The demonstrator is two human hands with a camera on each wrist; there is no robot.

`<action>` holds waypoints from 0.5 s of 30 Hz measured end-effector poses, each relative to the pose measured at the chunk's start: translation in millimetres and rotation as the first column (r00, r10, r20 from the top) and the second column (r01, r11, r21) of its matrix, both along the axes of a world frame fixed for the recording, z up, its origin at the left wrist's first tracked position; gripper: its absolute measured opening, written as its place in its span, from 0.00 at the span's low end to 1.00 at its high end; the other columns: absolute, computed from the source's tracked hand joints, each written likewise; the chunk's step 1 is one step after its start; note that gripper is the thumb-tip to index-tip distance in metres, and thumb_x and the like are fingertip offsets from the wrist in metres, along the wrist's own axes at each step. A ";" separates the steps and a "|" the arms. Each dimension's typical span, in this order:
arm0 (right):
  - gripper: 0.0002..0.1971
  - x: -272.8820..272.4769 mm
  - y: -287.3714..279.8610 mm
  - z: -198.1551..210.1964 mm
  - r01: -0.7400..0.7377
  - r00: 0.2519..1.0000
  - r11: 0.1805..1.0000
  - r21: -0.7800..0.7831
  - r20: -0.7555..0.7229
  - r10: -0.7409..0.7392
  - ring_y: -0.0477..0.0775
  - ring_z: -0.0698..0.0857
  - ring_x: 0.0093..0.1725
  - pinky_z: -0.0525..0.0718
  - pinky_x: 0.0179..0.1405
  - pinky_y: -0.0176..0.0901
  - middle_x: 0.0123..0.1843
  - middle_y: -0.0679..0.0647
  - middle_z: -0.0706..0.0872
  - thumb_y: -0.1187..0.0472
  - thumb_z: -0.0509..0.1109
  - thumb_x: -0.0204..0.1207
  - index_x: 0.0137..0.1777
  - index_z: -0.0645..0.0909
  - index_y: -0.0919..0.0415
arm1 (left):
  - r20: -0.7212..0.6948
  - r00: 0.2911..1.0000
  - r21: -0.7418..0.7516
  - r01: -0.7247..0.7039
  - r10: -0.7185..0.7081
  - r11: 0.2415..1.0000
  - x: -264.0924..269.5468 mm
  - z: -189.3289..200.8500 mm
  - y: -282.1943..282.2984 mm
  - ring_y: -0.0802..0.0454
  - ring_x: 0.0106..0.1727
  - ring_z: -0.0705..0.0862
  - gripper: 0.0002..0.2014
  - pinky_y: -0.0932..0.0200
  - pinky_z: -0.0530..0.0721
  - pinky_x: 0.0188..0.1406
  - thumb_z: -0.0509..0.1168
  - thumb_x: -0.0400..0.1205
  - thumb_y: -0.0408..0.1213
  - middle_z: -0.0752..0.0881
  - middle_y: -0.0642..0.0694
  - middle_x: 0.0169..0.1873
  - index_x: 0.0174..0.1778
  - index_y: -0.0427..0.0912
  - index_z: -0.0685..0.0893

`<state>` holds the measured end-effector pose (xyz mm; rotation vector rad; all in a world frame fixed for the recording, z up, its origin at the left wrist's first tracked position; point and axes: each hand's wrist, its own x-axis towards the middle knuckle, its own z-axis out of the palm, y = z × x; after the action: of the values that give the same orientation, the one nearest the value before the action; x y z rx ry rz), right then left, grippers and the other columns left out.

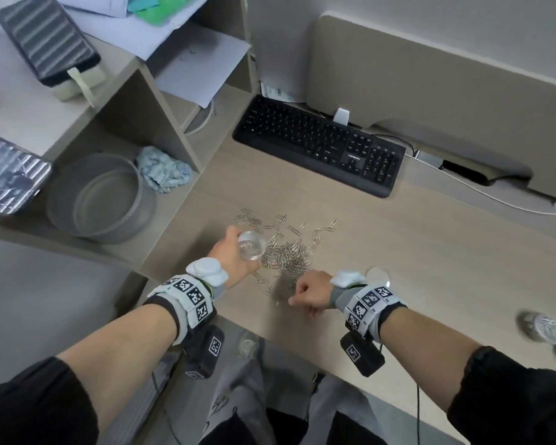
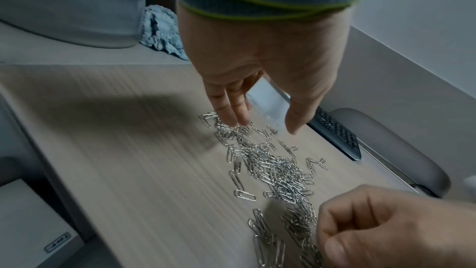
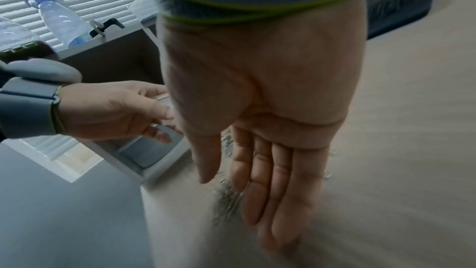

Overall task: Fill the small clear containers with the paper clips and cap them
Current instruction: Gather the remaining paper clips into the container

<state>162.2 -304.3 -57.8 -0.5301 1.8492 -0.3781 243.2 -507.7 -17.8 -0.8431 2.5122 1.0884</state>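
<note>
Left hand [image 1: 235,252] holds a small clear container [image 1: 251,245] between thumb and fingers, mouth up, just above the left edge of the paper clips [image 1: 286,252]. The container looks empty or nearly so.

Right hand [image 1: 308,292] sits at the near edge of the pile. The head view shows its fingers curled under; the right wrist view shows them nearly straight and blurred. Cannot tell if it holds any clips.

A clear lid [image 1: 378,273] lies flat on the desk [image 1: 430,252] just behind the right wrist. More containers [image 1: 549,327], blurred, stand at the far right; they seem to hold clips.

Risks, as judged:
- Clips tangle, so a pinch may lift a chain that hangs over the container rim and spills on the way.
- The container's hold is light and sideways; a knock from the right hand could tip it.
- The right wrist or forearm could sweep the lid.
- The nearest clips lie close to the front edge of the desk; a raking motion toward the body could push them off onto the lap.

Room: open desk to the right of the pile and between pile and keyboard [image 1: 318,146]. On the left, the shelf unit [image 1: 161,123] with a round tin [image 1: 100,200] and a blue cloth [image 1: 161,170] limits sideways travel of the left hand.
</note>
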 end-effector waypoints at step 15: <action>0.06 -29.4 -47.0 -11.0 0.215 0.945 0.964 -0.157 -0.215 -0.246 0.48 0.83 0.30 0.79 0.30 0.35 0.35 0.49 0.84 0.63 0.71 0.79 0.40 0.81 0.56 | 0.064 0.997 0.013 -0.038 0.037 0.999 16.2 -10.6 -29.1 0.42 0.48 0.85 0.31 0.48 0.86 0.49 0.78 0.69 0.45 0.85 0.45 0.50 0.63 0.45 0.69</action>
<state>132.9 -351.3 -68.7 -0.4619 2.1325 -0.6207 259.4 -536.7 -28.4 -0.9100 2.4437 1.0722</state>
